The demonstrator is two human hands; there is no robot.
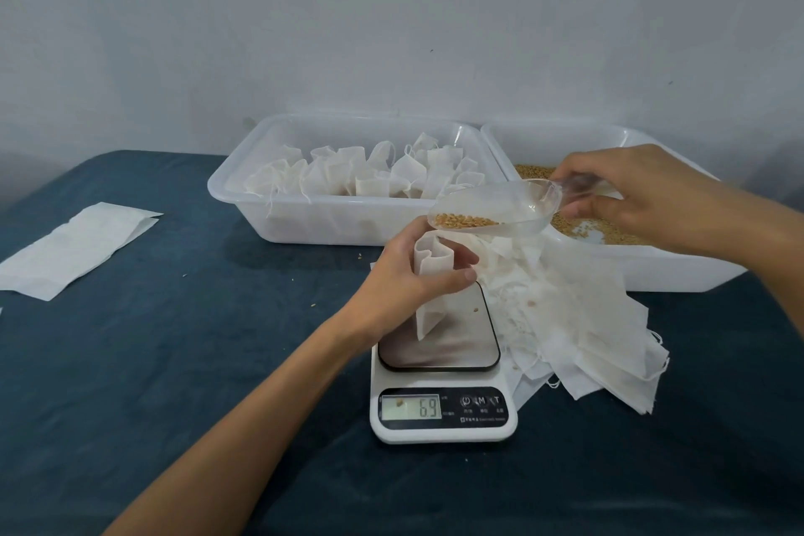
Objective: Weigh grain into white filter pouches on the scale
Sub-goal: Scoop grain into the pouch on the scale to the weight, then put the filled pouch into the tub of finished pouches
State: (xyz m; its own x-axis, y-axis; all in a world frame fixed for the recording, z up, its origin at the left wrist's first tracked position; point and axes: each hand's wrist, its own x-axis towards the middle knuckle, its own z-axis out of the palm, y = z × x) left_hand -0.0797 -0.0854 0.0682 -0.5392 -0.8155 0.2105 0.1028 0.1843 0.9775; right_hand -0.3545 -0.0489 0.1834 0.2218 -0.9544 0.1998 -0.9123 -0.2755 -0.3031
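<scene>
Head: left hand [411, 274] around pouch [430, 274] (upright)

The scoop's handle [578, 187] is blurred inside the right hand [626, 191], the scale's [443, 409] button labels are too small to read, and both forearms leave the picture's edges.

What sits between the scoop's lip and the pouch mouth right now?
Nothing visible. The scoop hangs just above the pouch, which the left hand holds upright on the scale; its thumb and fingers wrap the sides.
</scene>
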